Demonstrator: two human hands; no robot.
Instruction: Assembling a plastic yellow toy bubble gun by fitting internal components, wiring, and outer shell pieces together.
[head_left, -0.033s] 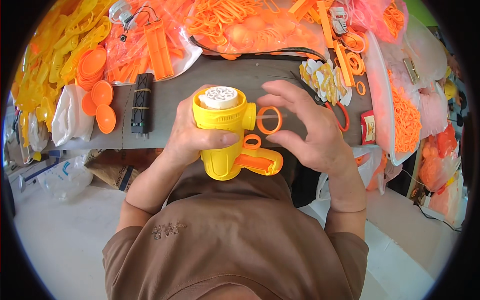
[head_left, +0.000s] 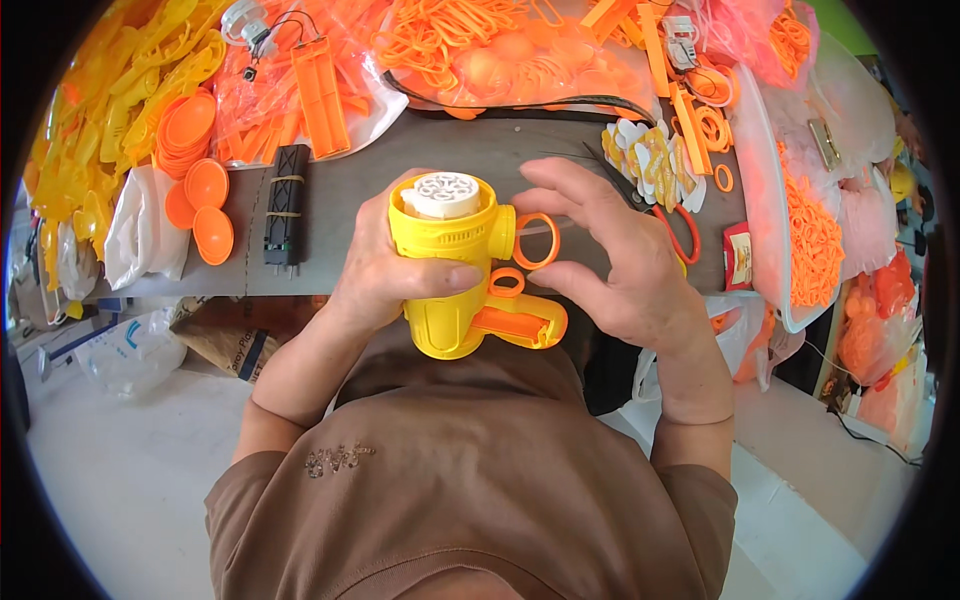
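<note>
My left hand (head_left: 385, 262) is wrapped round a yellow toy bubble gun (head_left: 443, 325), thumb across its front. A white disc full of holes (head_left: 445, 190) sits in its upper end. From the gun's right side juts a short round spout (head_left: 503, 232). Against this spout my right hand (head_left: 625, 260) keeps a large orange ring (head_left: 553, 240) between thumb and fingertips. Below the spout, a smaller orange ring (head_left: 507, 283) is on the gun. Its handle (head_left: 540, 325) points right, with an orange strip along it.
A black battery-case-like part (head_left: 286, 205) and orange discs (head_left: 212, 235) lie left. Yellow parts (head_left: 120, 90) are piled far left. Orange pieces in bags (head_left: 530, 65) line the back. Red-handled scissors (head_left: 690, 235), white-and-gold pieces (head_left: 650, 165) and a tub of orange pieces (head_left: 785, 215) are right.
The large orange ring has come slightly closer to the spout in my right hand. Otherwise the hands and gun have barely shifted.
</note>
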